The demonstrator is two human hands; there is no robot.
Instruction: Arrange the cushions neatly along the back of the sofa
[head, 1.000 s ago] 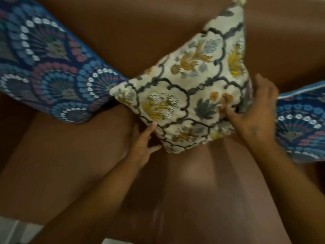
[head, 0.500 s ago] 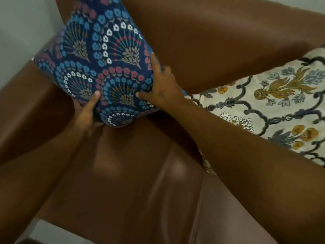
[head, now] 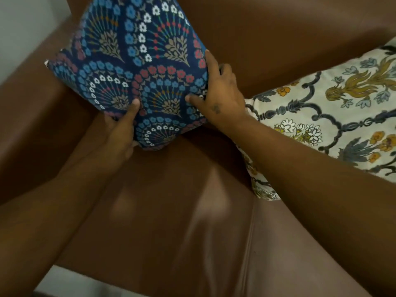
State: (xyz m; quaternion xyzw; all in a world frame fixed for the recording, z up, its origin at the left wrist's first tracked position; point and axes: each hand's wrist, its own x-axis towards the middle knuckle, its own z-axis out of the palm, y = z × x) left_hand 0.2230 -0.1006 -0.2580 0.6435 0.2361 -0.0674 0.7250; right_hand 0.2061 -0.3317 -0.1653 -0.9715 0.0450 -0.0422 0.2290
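Observation:
A dark blue cushion (head: 137, 61) with red, white and blue fan flowers leans in the left corner of the brown leather sofa (head: 171, 221), against the backrest. My left hand (head: 122, 129) grips its lower edge, thumb on the front. My right hand (head: 218, 93) holds its right edge, fingers wrapped behind. To the right, a cream cushion (head: 334, 116) with grey lattice and yellow flowers rests against the backrest; my right forearm crosses over its lower left corner.
The sofa's left armrest (head: 32, 108) rises beside the blue cushion. A pale wall (head: 23, 28) shows at top left and light floor (head: 70, 284) at the bottom left, below the seat's front edge.
Both hands left the cream cushion and took hold of the blue one at the left. My view swung left and closer, and the blue cushion now stands more upright in the corner.

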